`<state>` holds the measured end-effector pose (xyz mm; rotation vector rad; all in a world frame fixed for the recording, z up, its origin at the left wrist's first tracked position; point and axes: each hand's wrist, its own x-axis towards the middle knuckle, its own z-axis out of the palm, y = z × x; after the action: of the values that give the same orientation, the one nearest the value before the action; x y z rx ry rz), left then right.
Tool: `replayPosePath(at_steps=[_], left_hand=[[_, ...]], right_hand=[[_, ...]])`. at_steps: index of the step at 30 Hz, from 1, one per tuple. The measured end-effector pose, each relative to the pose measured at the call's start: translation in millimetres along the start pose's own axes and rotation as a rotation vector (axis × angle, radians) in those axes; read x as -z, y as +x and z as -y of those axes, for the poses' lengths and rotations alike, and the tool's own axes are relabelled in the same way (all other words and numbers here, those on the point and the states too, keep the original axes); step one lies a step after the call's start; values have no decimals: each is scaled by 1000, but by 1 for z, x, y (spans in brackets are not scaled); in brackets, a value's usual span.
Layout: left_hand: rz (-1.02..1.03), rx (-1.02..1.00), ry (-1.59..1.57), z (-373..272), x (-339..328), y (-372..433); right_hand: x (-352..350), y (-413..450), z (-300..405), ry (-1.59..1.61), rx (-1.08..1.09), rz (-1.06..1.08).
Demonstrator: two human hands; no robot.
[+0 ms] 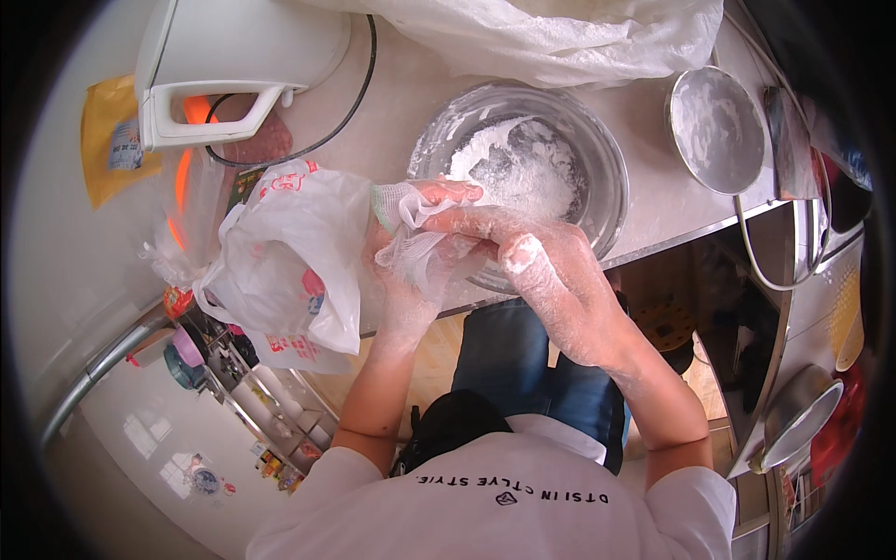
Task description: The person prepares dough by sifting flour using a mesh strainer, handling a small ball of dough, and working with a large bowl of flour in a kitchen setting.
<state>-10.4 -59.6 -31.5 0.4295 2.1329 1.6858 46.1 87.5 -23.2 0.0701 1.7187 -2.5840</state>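
White gauze [420,259] is wrapped loosely around my left hand [402,262], with a greenish edge near the fingers. My right hand [553,273], dusted with white powder, meets the left over the near rim of a metal bowl [609,161]; its fingers appear to pinch the gauze. How the left fingers are bent is partly hidden by the cloth. White flour-like powder [521,168] lies in the bowl and coats its wall. A white plastic bag [294,245] with red print stands just left of my left hand.
A white appliance with a handle [210,129] and a black cord [364,84] are at the upper left. A large white sack [560,49] lies behind the bowl. A powdery metal pan or lid [717,129] and a pale cable [752,259] are at right, near the table edge.
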Motion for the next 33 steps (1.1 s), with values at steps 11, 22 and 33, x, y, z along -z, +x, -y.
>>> replayPosePath(at_steps=[11,22,33], left_hand=[[-540,-315,487,8,-10,2],[-760,-145,123,9,-12,6],[-787,-93,105,6,-20,8]], right_hand=[[-37,-45,-6,626,-323,-84],[-27,-41,-4,777,-503,-222],[-25,-39,-15,920,-473,-75]])
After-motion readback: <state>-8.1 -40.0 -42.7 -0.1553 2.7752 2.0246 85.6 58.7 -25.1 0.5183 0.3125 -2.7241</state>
